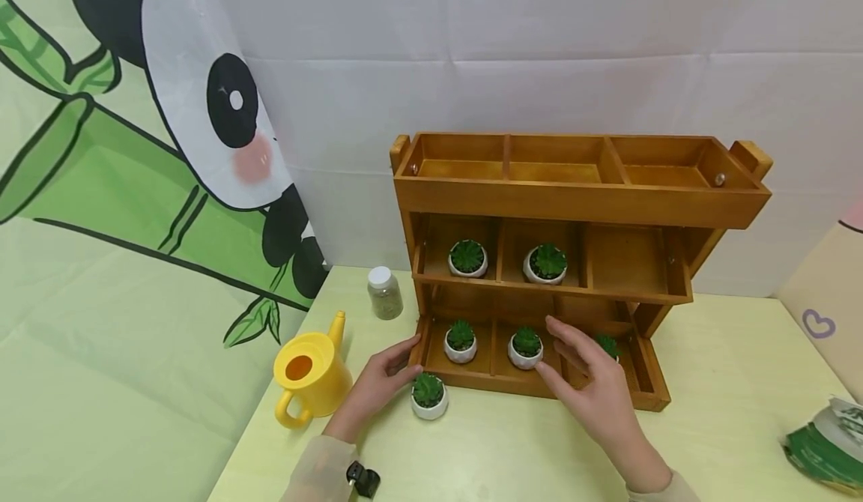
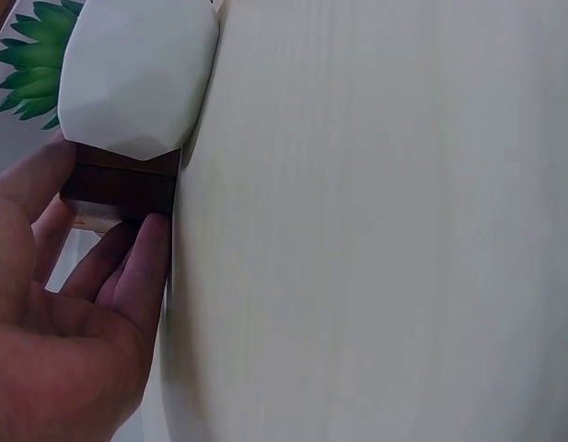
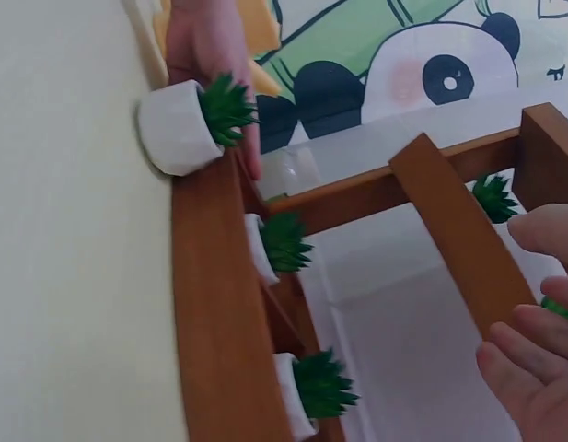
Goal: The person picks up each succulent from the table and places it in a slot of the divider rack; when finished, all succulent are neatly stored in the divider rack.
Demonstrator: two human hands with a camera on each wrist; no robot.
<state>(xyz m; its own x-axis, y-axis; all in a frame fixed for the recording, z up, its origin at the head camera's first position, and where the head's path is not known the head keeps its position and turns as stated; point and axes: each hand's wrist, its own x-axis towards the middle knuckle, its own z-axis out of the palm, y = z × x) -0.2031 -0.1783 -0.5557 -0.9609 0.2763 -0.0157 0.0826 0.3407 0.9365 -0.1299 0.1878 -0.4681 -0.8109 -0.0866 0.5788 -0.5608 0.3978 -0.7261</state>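
A three-tier wooden shelf [image 1: 580, 202] stands against the white backdrop, each tier split into three compartments. My left hand [image 1: 373, 393] grips the bottom tier's left front corner between thumb and fingers. Right by that thumb, a potted succulent [image 1: 429, 395] in a white pot stands on the table before the shelf. My right hand [image 1: 596, 393] is held loosely spread in front of the bottom tier, its thumb near the middle succulent [image 1: 526, 348]. Beside that one sits the left succulent [image 1: 461, 345]; the right succulent [image 1: 607, 343] is partly hidden behind my right hand.
Two more succulents occupy the middle tier, left [image 1: 468, 258] and centre [image 1: 546, 264]. A yellow watering can [image 1: 320, 382] stands left of my left hand, with a white-lidded jar [image 1: 385, 296] behind it. At the far right lies a green and white bag [image 1: 825, 446].
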